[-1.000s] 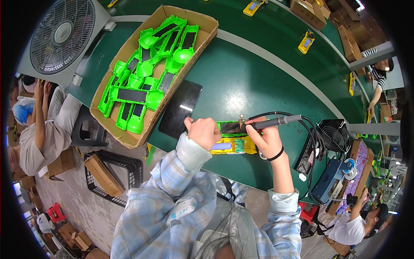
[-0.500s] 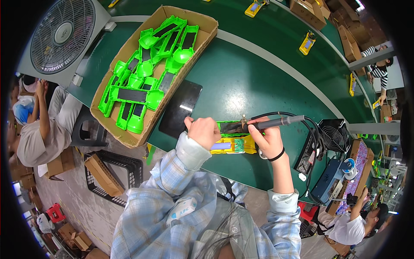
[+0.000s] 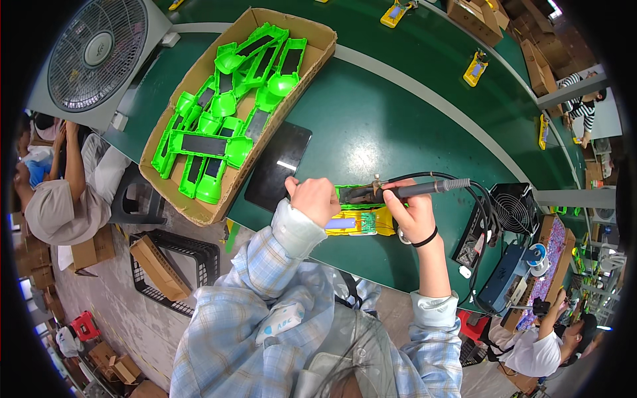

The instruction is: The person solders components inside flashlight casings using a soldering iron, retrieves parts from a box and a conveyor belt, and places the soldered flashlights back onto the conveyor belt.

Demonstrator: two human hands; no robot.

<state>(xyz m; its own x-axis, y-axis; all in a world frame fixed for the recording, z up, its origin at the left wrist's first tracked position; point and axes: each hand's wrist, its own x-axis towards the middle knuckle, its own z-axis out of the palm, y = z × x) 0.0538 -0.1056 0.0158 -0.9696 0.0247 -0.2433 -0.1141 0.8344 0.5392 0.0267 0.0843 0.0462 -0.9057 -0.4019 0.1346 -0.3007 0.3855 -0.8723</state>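
My right hand [image 3: 415,215] grips a soldering iron [image 3: 428,188] by its dark handle, with the tip pointing left over the work. Below the iron lies a yellow plastic housing [image 3: 384,220] holding a purple-blue battery cell [image 3: 340,223] and a small green circuit board [image 3: 367,223]. A bright green housing [image 3: 361,188] with a dark panel sits against its far side, partly covered by the iron. At the left end of both, my left hand [image 3: 314,201] is closed with its knuckles up. Its fingertips are hidden, so what it pinches cannot be made out.
A cardboard box [image 3: 320,41] of green housings stands at the far left, beside a dark flat panel [image 3: 279,162]. To the right are a small black fan [image 3: 513,211], a blue soldering station [image 3: 502,275] and a solder spool [image 3: 538,259]. The iron's cable [image 3: 479,199] loops there.
Both hands and the iron stay almost in place. The yellow units across the table have shifted slightly right. A seated person at the left has leaned forward, and a person at far right has moved an arm.
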